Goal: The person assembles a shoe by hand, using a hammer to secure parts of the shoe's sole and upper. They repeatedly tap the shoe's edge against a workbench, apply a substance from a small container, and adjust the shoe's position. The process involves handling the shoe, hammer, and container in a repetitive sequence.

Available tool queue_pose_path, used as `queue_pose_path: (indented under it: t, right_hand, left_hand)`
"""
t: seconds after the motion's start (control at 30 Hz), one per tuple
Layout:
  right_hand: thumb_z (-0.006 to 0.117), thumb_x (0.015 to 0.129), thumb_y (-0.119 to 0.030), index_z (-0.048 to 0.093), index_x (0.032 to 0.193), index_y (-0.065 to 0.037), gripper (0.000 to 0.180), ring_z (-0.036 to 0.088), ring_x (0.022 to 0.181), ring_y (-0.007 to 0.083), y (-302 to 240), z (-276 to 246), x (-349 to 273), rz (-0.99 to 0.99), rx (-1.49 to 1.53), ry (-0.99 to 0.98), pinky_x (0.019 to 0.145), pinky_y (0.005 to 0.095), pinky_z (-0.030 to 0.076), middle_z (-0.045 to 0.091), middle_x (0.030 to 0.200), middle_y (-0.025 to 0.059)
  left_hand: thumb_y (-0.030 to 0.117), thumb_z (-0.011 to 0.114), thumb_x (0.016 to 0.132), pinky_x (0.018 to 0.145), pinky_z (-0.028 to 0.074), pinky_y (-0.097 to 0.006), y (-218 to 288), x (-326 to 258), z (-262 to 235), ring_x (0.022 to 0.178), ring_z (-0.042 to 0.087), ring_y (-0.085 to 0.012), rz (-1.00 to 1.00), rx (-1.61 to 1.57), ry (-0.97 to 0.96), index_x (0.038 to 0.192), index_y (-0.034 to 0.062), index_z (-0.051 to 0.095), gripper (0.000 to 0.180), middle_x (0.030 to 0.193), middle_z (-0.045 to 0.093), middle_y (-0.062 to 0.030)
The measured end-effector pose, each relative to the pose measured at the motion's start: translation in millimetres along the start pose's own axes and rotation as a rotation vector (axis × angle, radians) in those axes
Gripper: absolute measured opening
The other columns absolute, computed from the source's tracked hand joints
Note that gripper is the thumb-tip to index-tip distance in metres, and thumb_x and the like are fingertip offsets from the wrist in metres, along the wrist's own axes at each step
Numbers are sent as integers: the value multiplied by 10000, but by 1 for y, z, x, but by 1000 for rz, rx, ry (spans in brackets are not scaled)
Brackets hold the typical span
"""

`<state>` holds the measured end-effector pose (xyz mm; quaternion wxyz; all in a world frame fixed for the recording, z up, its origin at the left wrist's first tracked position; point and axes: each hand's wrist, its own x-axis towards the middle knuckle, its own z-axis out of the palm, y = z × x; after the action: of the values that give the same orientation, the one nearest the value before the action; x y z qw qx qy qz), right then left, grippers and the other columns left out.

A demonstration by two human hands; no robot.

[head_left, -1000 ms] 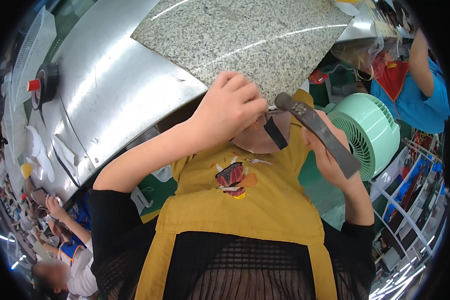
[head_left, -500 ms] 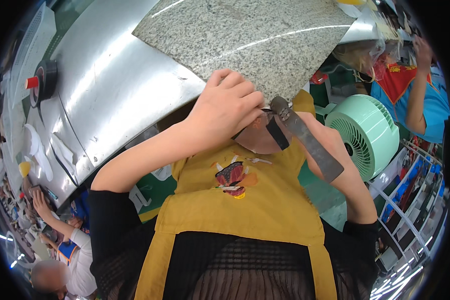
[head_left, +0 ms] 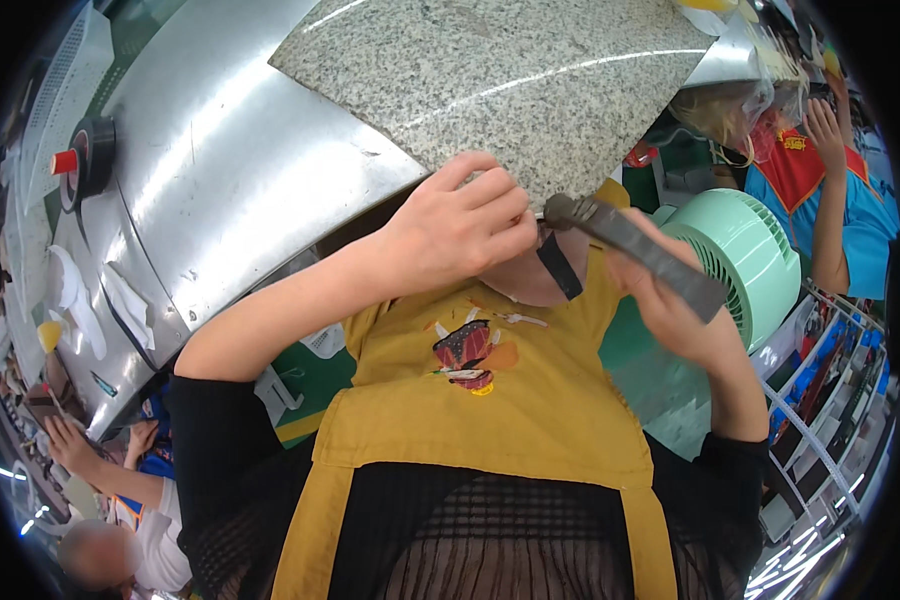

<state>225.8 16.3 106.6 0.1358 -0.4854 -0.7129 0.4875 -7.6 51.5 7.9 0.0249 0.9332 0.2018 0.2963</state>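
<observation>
My left hand (head_left: 462, 220) lies at the near edge of a speckled granite slab (head_left: 510, 100). Its fingers are curled closed over the edge of a dusty-pink, leather-like piece (head_left: 520, 282) with a black strip (head_left: 560, 266) across it. This piece hangs between the slab and my mustard apron (head_left: 490, 410); its far part is hidden under my fingers. My right hand (head_left: 660, 300) grips a dark metal hammer (head_left: 650, 255) with a round face and a long, flat tail. The round face is beside the piece and the slab's edge. The hammer's handle is hidden.
A steel tabletop (head_left: 240, 170) extends left of the slab, with a black tape roll (head_left: 95, 160) on it. A mint-green fan (head_left: 735, 250) stands close beyond my right hand. A wire rack (head_left: 820, 400) is at right. Co-workers sit at right and lower left.
My right hand and the hammer have swung right, and the hammer's tail tilts farther outward. My left hand has shifted slightly, its fingers more curled. A co-worker's hand at lower left has moved.
</observation>
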Motion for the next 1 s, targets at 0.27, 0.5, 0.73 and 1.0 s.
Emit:
queue_pose_path:
  t: [0.27, 0.5, 0.73, 1.0]
  right_hand:
    - [548, 820, -79, 458, 1152, -49, 346, 605, 827, 393, -4, 7, 4, 9, -204, -60, 644, 425, 481, 593, 926, 187]
    - [522, 817, -3, 485, 1184, -33, 370, 601, 763, 360, -2, 8, 3, -75, -128, 36, 638, 376, 485, 583, 904, 154]
    - [486, 913, -58, 494, 1145, -8, 238, 471, 655, 166, -4, 5, 2, -48, -56, -12, 612, 286, 415, 478, 738, 77]
    - [551, 827, -72, 468, 1110, -40, 297, 604, 786, 399, -4, 16, 7, -39, -285, -62, 629, 436, 484, 590, 872, 175]
  left_hand:
    - [155, 689, 690, 889, 398, -371, -5, 1, -4, 864, 523, -175, -214, -239, -42, 873, 124, 612, 201, 814, 525, 11]
    - [163, 621, 684, 895, 401, -389, -4, -6, -2, 904, 512, -212, -78, -131, 8, 795, 121, 556, 134, 855, 529, -11]
    - [162, 587, 677, 885, 428, -382, -3, -6, -4, 902, 527, -195, -42, -103, -12, 908, 102, 610, 239, 881, 531, -7]
    - [127, 683, 733, 919, 374, -379, 2, -4, -10, 912, 512, -198, -319, -224, -100, 856, 129, 600, 148, 845, 539, 2]
